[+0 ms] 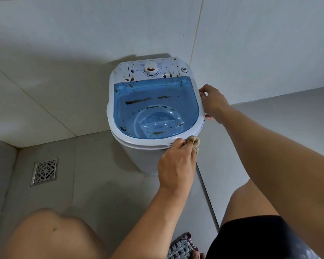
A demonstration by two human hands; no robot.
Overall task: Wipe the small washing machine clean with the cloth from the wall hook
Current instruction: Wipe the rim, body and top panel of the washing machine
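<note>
Nearest, the left hand [176, 161] is pinching a bunched beige cloth [195, 143], soft, knitted and probably light, against the front rim of the small washing machine [153, 141]; bunching it in the fingertips looks the sensible hold. Further on, the right hand [211, 101] is curling its fingers over the machine's right edge, likely steadying a light plastic body. Beyond, the smooth blue translucent lid [138, 92] and white control panel [168, 67] are carrying brown smears and splashes, probably slippery
</note>
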